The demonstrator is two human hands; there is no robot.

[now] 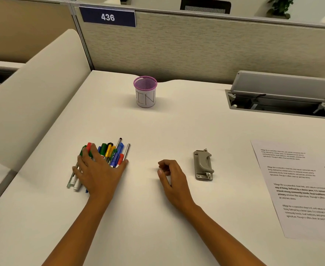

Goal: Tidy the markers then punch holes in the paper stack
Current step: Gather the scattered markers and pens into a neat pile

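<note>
markers, a loose bundle of coloured plastic pens in green, red, yellow, blue and white with a few thin metal pens among them, lie on the near left of a pale white desk. they lie side by side, long axes pointing away from the person and leaning a little right. the left hand lies flat on top of them, fingers spread and straight, thumb out to the right at the bundle's edge; it presses on them and does not yet hold them. the right hand rests on the desk just to the right, apart from the pens, fingers loosely curled around nothing.

a small grey metal hole punch sits just beside the right hand, on its right. further right, a stack of white printed paper sheets lies flat, partly out of view.

farther back, near the middle, stands an upright purple wire-mesh pen cup with a white paper label, looking empty. it is beyond the pens and to their right, well apart, with bare desk between. the left hand is nearer; it probably needs to close around the bundle and stand it upright to drop it in.

behind, to the right, an open grey cable hatch; then a beige fabric partition with a dark blue plate reading 436.
</note>
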